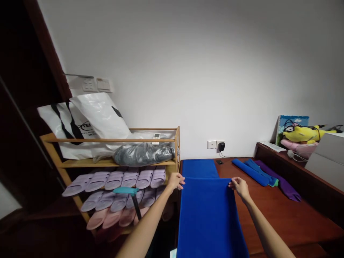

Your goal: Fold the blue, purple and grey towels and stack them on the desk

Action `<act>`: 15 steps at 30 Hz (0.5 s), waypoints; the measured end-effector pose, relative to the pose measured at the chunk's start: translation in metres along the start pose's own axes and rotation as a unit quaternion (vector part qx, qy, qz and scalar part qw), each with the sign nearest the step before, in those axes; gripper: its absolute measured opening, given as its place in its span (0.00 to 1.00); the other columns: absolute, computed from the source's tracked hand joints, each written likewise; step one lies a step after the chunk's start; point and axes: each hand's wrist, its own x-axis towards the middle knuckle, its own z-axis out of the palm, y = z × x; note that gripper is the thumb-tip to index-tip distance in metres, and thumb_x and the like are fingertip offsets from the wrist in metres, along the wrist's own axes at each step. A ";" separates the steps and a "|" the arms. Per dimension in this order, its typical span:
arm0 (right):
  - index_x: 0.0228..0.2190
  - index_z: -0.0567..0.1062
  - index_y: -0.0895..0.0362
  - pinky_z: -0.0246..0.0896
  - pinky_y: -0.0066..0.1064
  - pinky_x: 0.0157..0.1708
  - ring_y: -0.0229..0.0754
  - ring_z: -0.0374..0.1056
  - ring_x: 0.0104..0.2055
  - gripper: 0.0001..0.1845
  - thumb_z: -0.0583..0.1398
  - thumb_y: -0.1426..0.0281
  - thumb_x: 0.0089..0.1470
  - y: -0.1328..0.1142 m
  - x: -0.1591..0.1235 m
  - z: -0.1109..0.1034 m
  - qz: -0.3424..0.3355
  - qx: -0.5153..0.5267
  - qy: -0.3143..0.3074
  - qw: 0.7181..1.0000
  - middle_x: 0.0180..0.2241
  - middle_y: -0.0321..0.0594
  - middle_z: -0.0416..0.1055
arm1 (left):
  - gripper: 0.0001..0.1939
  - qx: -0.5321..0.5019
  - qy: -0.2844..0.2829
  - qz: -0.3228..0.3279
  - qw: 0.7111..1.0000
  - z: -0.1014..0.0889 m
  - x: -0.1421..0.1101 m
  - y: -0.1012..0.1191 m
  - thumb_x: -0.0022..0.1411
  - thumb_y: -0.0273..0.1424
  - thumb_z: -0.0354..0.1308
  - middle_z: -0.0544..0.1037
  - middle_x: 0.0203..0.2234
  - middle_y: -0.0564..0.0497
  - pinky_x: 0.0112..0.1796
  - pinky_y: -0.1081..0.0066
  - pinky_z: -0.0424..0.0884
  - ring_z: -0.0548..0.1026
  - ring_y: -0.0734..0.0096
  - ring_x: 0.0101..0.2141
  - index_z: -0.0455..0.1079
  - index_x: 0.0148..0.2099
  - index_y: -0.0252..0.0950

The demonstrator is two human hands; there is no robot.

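Note:
A long blue cloth [206, 218] is stretched between my two hands, its far edge raised a little and its near end running out of view at the bottom. My left hand [176, 181] pinches the far left corner. At the far right corner, my right hand [239, 186] grips the same cloth between thumb and fingers. Beyond the raised edge, more blue fabric [200, 168] lies flat on the reddish-brown wooden table [290, 222]; I cannot tell whether it is part of the same piece.
A rolled blue cloth [249, 172] and a purple cloth [285, 182] lie on the table's right. A wooden rack [115, 139] with several slippers [102, 179] and white bags [100, 116] stands left. A black plug [221, 146] sits in the wall socket. A yellow plush toy [301, 134] rests on the right ledge.

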 end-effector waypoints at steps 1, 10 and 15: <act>0.27 0.67 0.56 0.70 0.32 0.25 0.45 0.74 0.26 0.21 0.56 0.50 0.43 0.007 0.005 0.004 0.005 0.001 -0.002 1.000 0.24 0.44 0.75 | 0.15 0.003 0.003 -0.011 1.000 0.003 0.007 -0.003 0.65 0.37 0.54 0.73 0.43 0.47 0.38 0.62 0.74 0.74 0.67 0.38 0.66 0.50 0.34; 0.32 0.69 0.56 0.69 0.33 0.27 0.46 0.75 0.30 0.20 0.49 0.54 0.50 0.053 0.043 0.038 0.028 -0.107 -0.017 0.994 0.29 0.47 0.77 | 0.12 0.084 0.089 -0.009 0.992 0.025 0.066 -0.033 0.67 0.35 0.51 0.76 0.37 0.48 0.34 0.65 0.74 0.76 0.70 0.32 0.68 0.47 0.33; 0.54 0.64 0.57 0.58 0.41 0.54 0.46 0.66 0.53 0.32 0.51 0.52 0.52 0.064 0.027 0.073 -0.043 -0.215 -0.065 0.974 0.51 0.49 0.70 | 0.18 0.183 0.140 0.130 0.964 0.071 0.063 -0.042 0.68 0.29 0.44 0.73 0.51 0.43 0.50 0.60 0.65 0.71 0.62 0.50 0.62 0.58 0.39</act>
